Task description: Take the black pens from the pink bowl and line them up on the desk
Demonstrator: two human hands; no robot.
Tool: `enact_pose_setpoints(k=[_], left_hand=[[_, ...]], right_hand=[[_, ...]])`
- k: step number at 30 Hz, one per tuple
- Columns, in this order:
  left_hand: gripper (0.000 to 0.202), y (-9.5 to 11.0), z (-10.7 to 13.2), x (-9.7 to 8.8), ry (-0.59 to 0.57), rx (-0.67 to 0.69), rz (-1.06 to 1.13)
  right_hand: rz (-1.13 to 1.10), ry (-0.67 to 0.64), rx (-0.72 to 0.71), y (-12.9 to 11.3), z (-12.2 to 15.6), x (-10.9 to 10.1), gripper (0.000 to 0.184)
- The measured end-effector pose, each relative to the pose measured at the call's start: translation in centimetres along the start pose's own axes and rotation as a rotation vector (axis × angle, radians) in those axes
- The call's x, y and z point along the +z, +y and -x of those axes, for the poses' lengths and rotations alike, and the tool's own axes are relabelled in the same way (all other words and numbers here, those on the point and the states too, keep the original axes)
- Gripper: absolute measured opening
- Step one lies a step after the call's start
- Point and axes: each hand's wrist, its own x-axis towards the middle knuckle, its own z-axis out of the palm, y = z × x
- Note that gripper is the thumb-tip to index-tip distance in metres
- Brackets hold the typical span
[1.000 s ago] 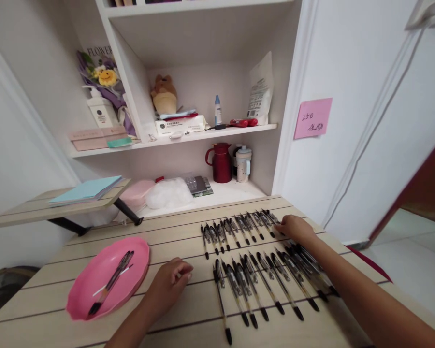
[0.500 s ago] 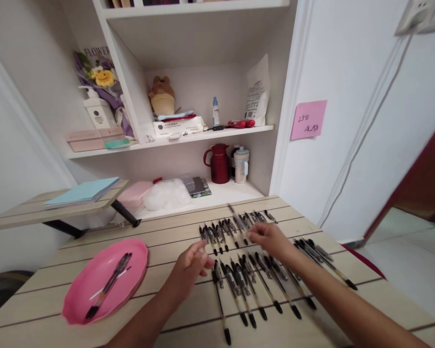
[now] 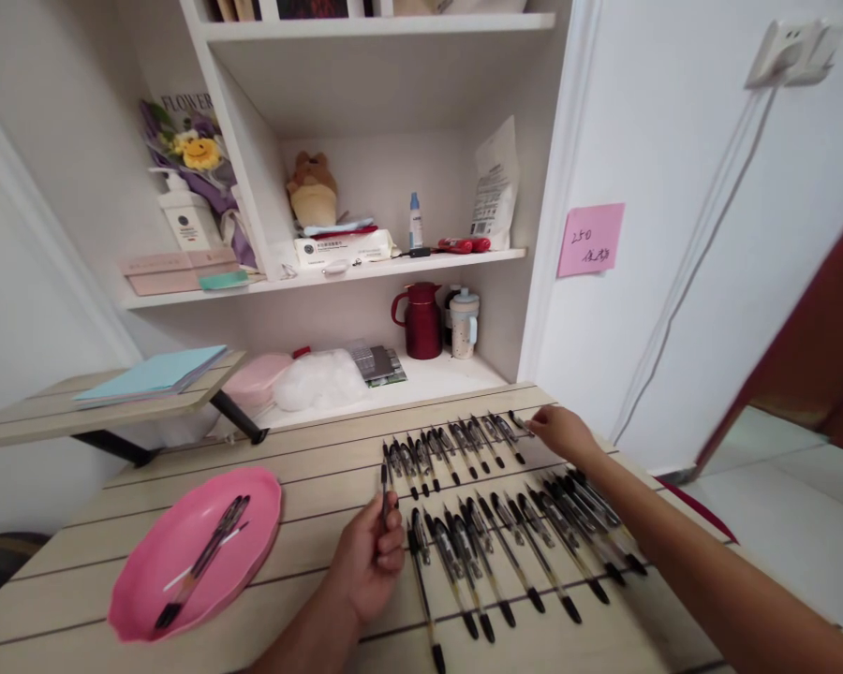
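My left hand (image 3: 369, 557) is closed around a dark pen (image 3: 384, 485), its upper end pointing up, beside the left end of the rows. Over at the far right end of the back row, my right hand (image 3: 562, 433) pinches a short black-ended piece, apparently a pen cap (image 3: 521, 422), lying on the table. Several clear pens with black ends lie side by side in a back row (image 3: 456, 451) and in a front row (image 3: 512, 552), with short cap-like pieces between them. My right forearm passes beyond the right end of the front row.
A pink plate (image 3: 263, 552) with a few pens (image 3: 203, 562) and a thin white stick stands on the left of the wooden table (image 3: 309, 449). Behind it a raised board (image 3: 133, 407) holds blue paper (image 3: 153, 372). White shelving (image 3: 464, 374) with a red jug (image 3: 422, 321) borders the back.
My right hand has moved right to the end of the back row, and the pen it carried now lies in that row. My left hand, earlier with loosely spread fingers, now grips a pen upright.
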Motion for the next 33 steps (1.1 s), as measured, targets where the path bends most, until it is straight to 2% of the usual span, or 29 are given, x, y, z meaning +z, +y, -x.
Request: enact_pose_setpoints(k=[4, 8, 11, 14, 17, 20, 22, 24, 27, 30, 33], left_hand=[[0.011, 0.0, -0.1, -0.8, -0.055, -0.019, 0.077], [0.013, -0.2, -0.2, -1.1, -0.077, -0.036, 0.076], [0.016, -0.2, -0.1, -1.2, -0.084, -0.029, 0.049], [0.021, -0.4, 0.1, -1.1, -0.098, 0.014, -0.042], [0.026, -0.9, 0.6, -0.6, -0.132, 0.066, -0.228], [0.029, -1.8, 1.3, 0.0, -0.189, 0.064, -0.42], [0.031, -2.6, 1.7, 0.4, -0.231, 0.049, -0.514], [0.033, -3.3, 2.1, 0.6, -0.264, 0.042, -0.586], [0.033, -3.9, 2.6, 0.7, -0.287, 0.039, -0.648], [0.032, -3.9, 2.7, 0.7, -0.286, 0.05, -0.665], [0.032, -3.7, 2.6, 0.6, -0.291, 0.055, -0.683]], right_hand=[[0.05, -0.003, 0.065, 2.7, -2.5, 0.9, 0.021], [0.052, -0.023, 0.095, 2.9, -3.1, 2.9, 0.015], [0.023, -0.027, 0.123, 2.9, -3.4, 3.2, 0.009], [-0.049, -0.051, 0.154, 3.4, -3.3, 2.2, 0.007], [-0.156, -0.063, 0.18, 4.1, -2.0, 0.2, 0.011], [-0.477, -0.008, 0.211, 4.2, 0.6, -1.7, 0.017], [-0.773, 0.034, 0.24, 3.4, 3.0, -2.6, 0.019], [-0.977, 0.037, 0.262, 1.6, 5.6, -2.9, 0.021], [-1.213, -0.119, 0.211, -2.5, 9.6, -2.0, 0.026], [-1.341, -0.3, 0.182, -6.6, 12.8, -0.3, 0.027], [-1.37, -0.344, 0.147, -8.9, 14.5, 0.9, 0.027]])
